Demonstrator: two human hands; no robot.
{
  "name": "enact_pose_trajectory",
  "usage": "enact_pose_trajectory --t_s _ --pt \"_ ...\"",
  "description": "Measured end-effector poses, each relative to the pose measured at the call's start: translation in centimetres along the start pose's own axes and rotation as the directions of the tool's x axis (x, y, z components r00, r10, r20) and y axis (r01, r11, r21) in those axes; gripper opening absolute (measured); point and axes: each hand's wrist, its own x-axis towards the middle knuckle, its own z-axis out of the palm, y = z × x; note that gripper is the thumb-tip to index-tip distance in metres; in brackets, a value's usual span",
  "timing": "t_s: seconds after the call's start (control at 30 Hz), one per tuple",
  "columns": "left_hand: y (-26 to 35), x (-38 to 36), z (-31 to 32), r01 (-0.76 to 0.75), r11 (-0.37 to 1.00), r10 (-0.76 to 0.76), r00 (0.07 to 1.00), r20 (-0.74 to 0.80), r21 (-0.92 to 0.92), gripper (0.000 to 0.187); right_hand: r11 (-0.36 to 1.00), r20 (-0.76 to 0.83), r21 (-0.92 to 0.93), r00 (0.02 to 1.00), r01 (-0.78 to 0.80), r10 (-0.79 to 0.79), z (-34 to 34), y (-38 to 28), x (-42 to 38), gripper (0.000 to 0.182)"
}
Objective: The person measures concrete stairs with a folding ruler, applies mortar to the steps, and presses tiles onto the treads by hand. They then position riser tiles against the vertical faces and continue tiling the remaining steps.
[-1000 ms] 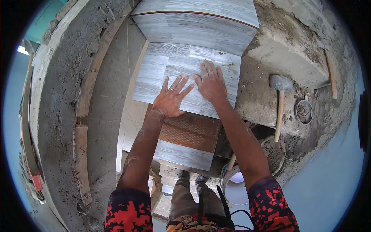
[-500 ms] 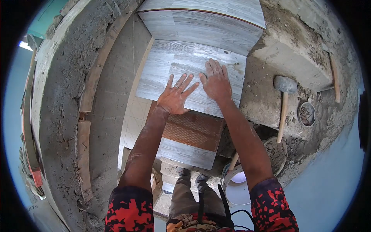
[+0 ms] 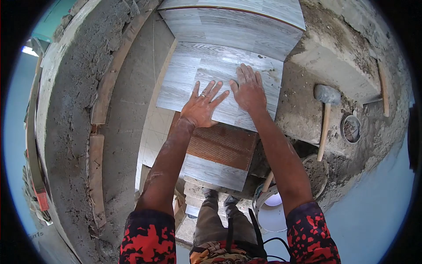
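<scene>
A grey wood-look tile [image 3: 176, 83] lies on a stair step. My left hand [image 3: 203, 105] rests palm down near its front edge with the fingers spread. To its right, my right hand [image 3: 250, 92] lies flat on the same tile, fingers stretched forward and thumb out. Neither hand holds anything. Behind the tile stands a matching riser tile [image 3: 237, 33]. Below the front edge is a brown ribbed surface [image 3: 220, 145], with a strip of grey wood-look tile [image 3: 215, 171] under it.
On the rough concrete to the right lie a mallet [image 3: 327, 95] and a small round container [image 3: 350, 129] of small pieces. A white bucket [image 3: 271, 218] and a mortar-filled bucket [image 3: 315, 169] stand lower right. A rough concrete wall [image 3: 66, 101] runs along the left.
The view has shifted slightly. Both hands stay flat on the tile in nearly the same places.
</scene>
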Motion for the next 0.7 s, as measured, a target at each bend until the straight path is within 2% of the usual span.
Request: enact_pose_trajectory --t_s 0.17,0.23,0.3,0.47,0.53,0.7 --pt "0.04 0.02 -0.16 0.000 1.000 0.000 1.000 0.007 -0.009 0.112 1.000 -0.035 0.012 0.999 0.006 -0.006 0.08 -0.03 -0.04 0.057" --pt "-0.04 0.00 -0.20 0.002 1.000 -0.002 1.000 0.011 -0.008 0.111 1.000 0.026 -0.025 1.000 -0.004 0.004 -0.11 -0.04 0.06 0.058" --pt "-0.14 -0.04 -0.27 -0.026 0.999 0.027 1.000 0.010 -0.036 0.104 1.000 0.028 -0.014 1.000 -0.006 0.006 -0.31 -0.15 0.10 0.058" --pt "-0.15 -0.06 -0.24 -0.022 0.999 0.022 1.000 0.007 -0.024 0.104 1.000 0.029 -0.013 1.000 -0.003 0.003 -0.06 0.00 0.12 0.058" --pt "-0.15 -0.12 -0.16 -0.019 1.000 0.019 1.000 0.012 -0.022 0.104 1.000 -0.080 0.009 0.996 0.027 -0.027 0.29 0.02 0.05 0.055" --pt "-0.22 -0.08 -0.06 -0.031 0.999 0.031 1.000 0.003 -0.019 0.104 1.000 -0.085 0.008 0.996 0.030 -0.029 0.50 0.13 0.00 0.055"
